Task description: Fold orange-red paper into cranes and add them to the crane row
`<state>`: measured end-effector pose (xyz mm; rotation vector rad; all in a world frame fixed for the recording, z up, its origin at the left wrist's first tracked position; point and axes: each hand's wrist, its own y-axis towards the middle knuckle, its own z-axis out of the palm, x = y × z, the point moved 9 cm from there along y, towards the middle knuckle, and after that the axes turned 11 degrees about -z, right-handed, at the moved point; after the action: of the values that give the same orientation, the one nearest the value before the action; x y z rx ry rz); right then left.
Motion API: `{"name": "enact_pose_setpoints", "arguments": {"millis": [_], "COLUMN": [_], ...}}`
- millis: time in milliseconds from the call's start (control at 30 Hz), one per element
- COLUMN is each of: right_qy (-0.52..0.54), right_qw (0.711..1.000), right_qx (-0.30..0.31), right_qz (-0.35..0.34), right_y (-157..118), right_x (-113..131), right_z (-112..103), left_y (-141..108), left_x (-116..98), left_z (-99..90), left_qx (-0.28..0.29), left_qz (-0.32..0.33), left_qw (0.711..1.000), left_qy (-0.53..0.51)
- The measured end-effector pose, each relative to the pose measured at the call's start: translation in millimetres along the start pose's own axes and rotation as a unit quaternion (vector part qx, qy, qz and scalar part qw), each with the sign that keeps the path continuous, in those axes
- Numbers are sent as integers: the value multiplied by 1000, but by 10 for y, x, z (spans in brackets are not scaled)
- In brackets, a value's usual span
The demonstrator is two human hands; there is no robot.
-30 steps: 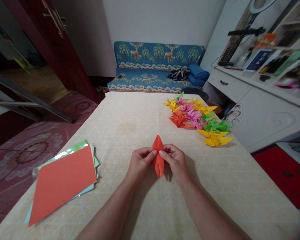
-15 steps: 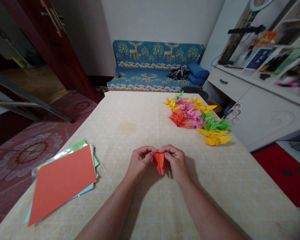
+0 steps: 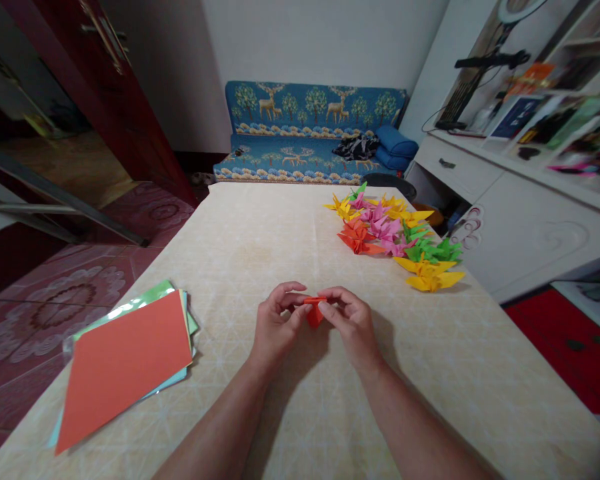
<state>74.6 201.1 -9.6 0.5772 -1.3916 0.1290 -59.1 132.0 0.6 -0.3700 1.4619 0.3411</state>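
Between my two hands, over the near middle of the table, is a small folded orange-red paper (image 3: pixel 315 315), with a point toward me and a narrow folded edge on top. My left hand (image 3: pixel 279 321) pinches its left side between thumb and fingers, the index finger raised a little. On the right side, my right hand (image 3: pixel 351 321) grips it, the thumb lying on its front face. Parts of the paper are hidden behind the fingertips.
A stack of coloured sheets, orange-red on top (image 3: pixel 127 367), lies at the table's left. Folded yellow, pink, green and red paper cranes (image 3: pixel 387 230) cluster at the back right of the table (image 3: pixel 260 240). Beyond stand a blue patterned sofa (image 3: pixel 300 150) and a white cabinet (image 3: pixel 535 227).
The folded paper looks shorter, its point now nearer its top edge. My left fingers have lifted and spread slightly, and my right thumb has moved onto the paper's front.
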Motion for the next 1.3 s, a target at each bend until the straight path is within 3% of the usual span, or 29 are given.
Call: {"name": "enact_pose_setpoints", "arguments": {"millis": [133, 267, 633, 867, 1167, 1300], "right_qy": [-46, -68, -30, -22, -40, -84], "right_qw": [995, 989, 993, 997, 997, 992], "right_qx": [-7, -16, -23, -19, -42, -50], "right_qz": [-90, -127, -114, -77, -48, -79], "right_y": [32, 34, 18, 29, 21, 10], "right_x": [177, 256, 226, 167, 82, 174], "right_z": [-12, -22, -17, 0, -40, -26], "left_y": [7, 11, 2, -6, 26, -8], "left_x": [-12, 11, 97, 131, 136, 62], "left_z": [-42, -31, 7, -17, -25, -66], "left_qx": [-32, -31, -6, -30, -44, -80], "left_qz": [12, -9, -77, -103, -93, -56], "left_qw": [999, 999, 993, 988, 993, 995], "left_qy": [36, 23, -90, -112, -61, -10]}}
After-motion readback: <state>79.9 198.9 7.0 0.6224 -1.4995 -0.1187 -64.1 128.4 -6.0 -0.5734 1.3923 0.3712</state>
